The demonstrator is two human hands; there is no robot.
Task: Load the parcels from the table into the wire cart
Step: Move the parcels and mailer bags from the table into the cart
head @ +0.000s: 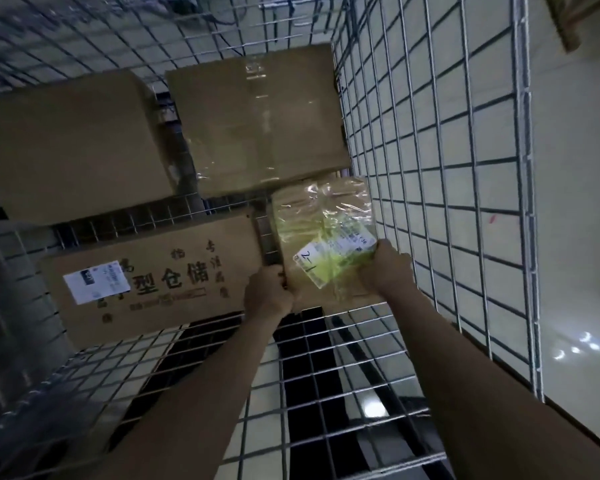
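Parcel point(321, 237), small, brown, wrapped in clear tape with a white label, sits low inside the wire cart point(430, 161), tucked in the right corner beside the mesh wall. Both hands grasp it: left hand point(269, 292) curled on its near left edge, right hand point(390, 268) curled on its near right corner. Three more boxes already in the cart: printed carton point(153, 275) just left, taped carton point(257, 119) behind, plain carton point(70, 147) back left.
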